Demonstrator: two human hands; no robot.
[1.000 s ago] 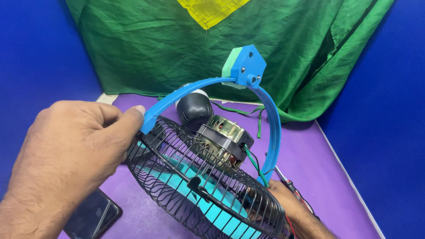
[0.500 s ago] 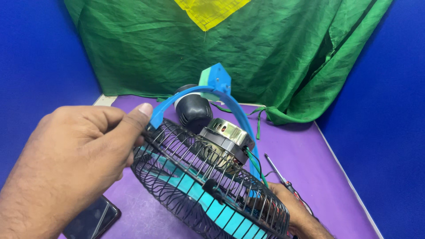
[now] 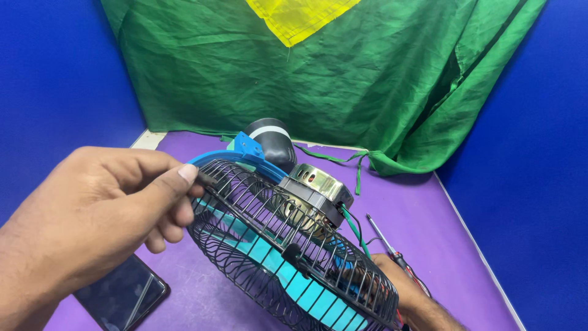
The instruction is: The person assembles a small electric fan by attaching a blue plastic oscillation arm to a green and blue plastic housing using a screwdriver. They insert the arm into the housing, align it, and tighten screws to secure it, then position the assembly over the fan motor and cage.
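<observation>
A small fan with a black wire cage and teal blades lies tilted over the purple table. Its bare metal motor and a black capacitor show behind the cage. A blue bracket arm lies folded down along the cage's upper rim. My left hand pinches the cage rim at the upper left, thumb on top. My right hand is under the cage's lower right edge and grips the fan there, mostly hidden. Green and black wires run from the motor.
A screwdriver lies on the table right of the fan, close to my right hand. A dark phone rests at the lower left. A green and yellow cloth hangs across the back, between blue walls.
The blue bracket arm has swung from standing high above the motor down and to the left onto the cage rim. My left hand shifted from the bracket to the cage rim.
</observation>
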